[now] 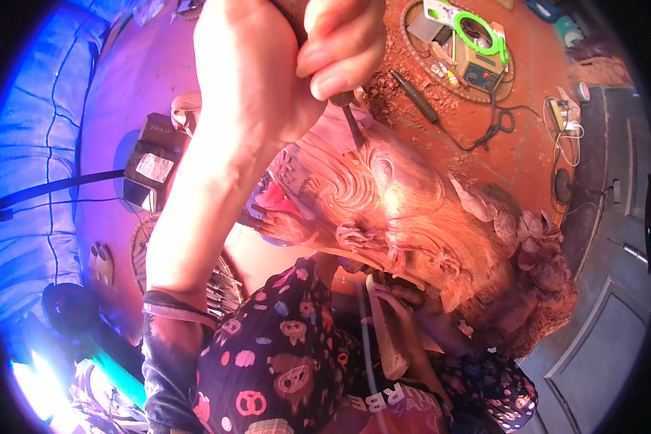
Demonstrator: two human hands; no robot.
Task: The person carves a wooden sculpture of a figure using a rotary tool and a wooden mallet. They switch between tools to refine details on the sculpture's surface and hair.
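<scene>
My left hand (333, 54) reaches up across the view, its fingers wrapped round the handle of a carving chisel (354, 129). The chisel's narrow dark blade points down, its tip against the carved wood sculpture (419, 195). Flowing grooves, swirls and knotty raised parts cover this reddish-brown piece, which spreads to the right. Lower down, near my patterned clothing, my right hand (396, 302) is closed on a pale wooden mallet (388, 336), held below the sculpture's near edge. Some of the right hand's fingers are in shadow.
Wood chips (390, 108) litter the tiled floor beside a rotary handpiece (416, 98) with a coiled cord. A round tray (510, 79) bears a control box and a green ring. Left are a black box (152, 155), slippers (101, 264) and a basket of tools (224, 286). A grey door (607, 340) stands right.
</scene>
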